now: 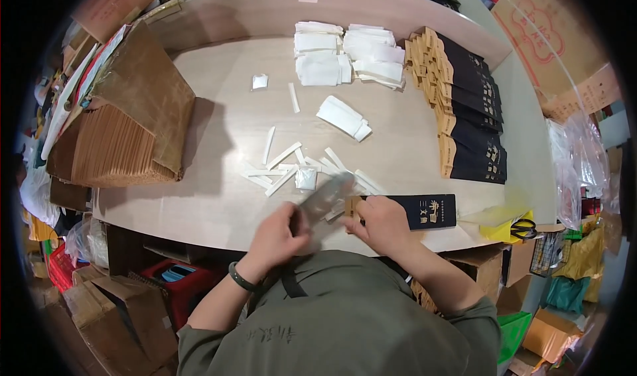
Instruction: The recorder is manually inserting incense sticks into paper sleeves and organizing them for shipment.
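Note:
My left hand (279, 233) is closed, its thumb and fingers pinching a greyish, see-through plastic bag (325, 195) smeared by motion. My right hand (383, 225) lies over a flat black paper packet (432, 211) with a brown end and gold print, its fingers curled on it near that end. Beyond my hands, several narrow white strips (284, 154) lie scattered. Among them sits a small white sachet (306, 178). A short stack of white paper pieces (342, 117) lies farther back, with another small sachet (260, 81) to its left.
White paper bundles (324, 69) stand in rows at the back. Overlapping black packets (472, 157) line the table's right side. A tall cardboard box (149, 97) packed with brown sheets occupies the left. Black-handled scissors (523, 229) rest in a yellow holder (499, 232) at the right edge.

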The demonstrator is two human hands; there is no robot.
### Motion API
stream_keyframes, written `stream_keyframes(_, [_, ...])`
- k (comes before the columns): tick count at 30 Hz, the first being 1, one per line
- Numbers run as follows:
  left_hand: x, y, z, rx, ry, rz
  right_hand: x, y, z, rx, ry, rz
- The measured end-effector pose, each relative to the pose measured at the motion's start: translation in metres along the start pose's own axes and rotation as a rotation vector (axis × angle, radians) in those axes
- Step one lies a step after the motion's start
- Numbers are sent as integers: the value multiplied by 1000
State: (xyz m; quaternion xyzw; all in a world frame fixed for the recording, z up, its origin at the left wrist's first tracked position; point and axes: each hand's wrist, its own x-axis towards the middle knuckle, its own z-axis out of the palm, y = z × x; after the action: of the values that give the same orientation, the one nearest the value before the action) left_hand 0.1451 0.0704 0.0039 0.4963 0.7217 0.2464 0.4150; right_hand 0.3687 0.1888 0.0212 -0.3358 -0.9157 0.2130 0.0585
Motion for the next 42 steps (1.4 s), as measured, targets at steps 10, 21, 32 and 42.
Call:
stream_keyframes(10, [-12, -9, -20, 434, 48, 237, 26, -9, 32, 184, -57, 232])
stream_keyframes(21, [78, 14, -27, 463, 244, 497, 76, 27, 18, 196, 250, 139])
stream_keyframes(32, [86, 13, -37, 86, 634, 540, 98, 53, -1, 172, 244, 128])
stream_keyframes(42, [-22, -32, -17, 443, 296, 372, 174, 79, 1, -189, 187, 152])
